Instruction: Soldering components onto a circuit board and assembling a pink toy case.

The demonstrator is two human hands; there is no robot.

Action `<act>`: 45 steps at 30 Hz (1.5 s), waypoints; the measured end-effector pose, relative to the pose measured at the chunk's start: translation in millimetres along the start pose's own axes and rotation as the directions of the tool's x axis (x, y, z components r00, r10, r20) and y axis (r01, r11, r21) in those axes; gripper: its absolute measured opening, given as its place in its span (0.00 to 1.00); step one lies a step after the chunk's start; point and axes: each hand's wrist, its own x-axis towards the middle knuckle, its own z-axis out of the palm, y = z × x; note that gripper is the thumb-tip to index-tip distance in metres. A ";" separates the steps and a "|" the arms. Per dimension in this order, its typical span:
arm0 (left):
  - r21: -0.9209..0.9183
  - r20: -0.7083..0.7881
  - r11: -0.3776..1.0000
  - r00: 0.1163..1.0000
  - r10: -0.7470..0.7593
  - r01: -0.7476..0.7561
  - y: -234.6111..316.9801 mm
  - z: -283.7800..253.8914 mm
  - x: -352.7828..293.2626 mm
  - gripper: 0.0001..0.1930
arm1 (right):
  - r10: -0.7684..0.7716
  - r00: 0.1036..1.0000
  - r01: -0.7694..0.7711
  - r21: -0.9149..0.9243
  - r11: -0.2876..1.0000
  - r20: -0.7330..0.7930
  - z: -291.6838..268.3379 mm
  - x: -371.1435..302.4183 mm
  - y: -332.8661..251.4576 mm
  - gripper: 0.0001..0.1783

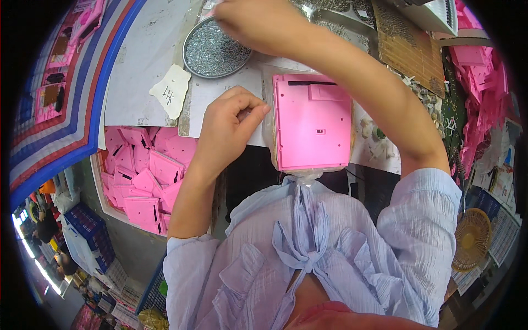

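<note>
A pink rectangular plastic panel (316, 129) lies in front of me on a pad wrapped in clear plastic. It has a black strip along its far edge, a raised block and several small holes. My left hand (231, 124) is just left of the panel, thumb and forefinger pinched together; anything between them is too small to make out. A round metal dish (187, 61) at the far left of the panel is full of small silvery metal pieces. My right hand (258, 25) reaches across to the dish's far right rim; its fingers are smeared and partly at the picture's top edge.
A torn white paper (170, 91) with a handwritten mark lies left of the dish. Below the tabletop on the left, a bin holds many pink panels (146, 187). Far right are more pink parts (484, 82) and a brown woven mat (412, 49) with small metal pieces.
</note>
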 end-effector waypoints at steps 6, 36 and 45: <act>0.430 -0.014 0.877 0.969 0.245 -0.215 13.4 14.2 19.8 0.07 | 0.140 0.983 -0.104 0.265 0.959 -0.122 -66.6 -133.1 45.6 0.06; 0.470 -0.203 0.791 0.824 0.529 -0.392 -30.0 -12.3 34.7 0.07 | -0.198 0.971 0.225 0.233 0.946 -0.135 -29.9 -57.7 28.3 0.05; 0.838 -0.168 0.544 0.967 0.193 0.037 -50.2 -62.3 70.7 0.07 | -0.218 0.971 0.226 -0.080 0.971 0.101 69.7 28.6 4.9 0.12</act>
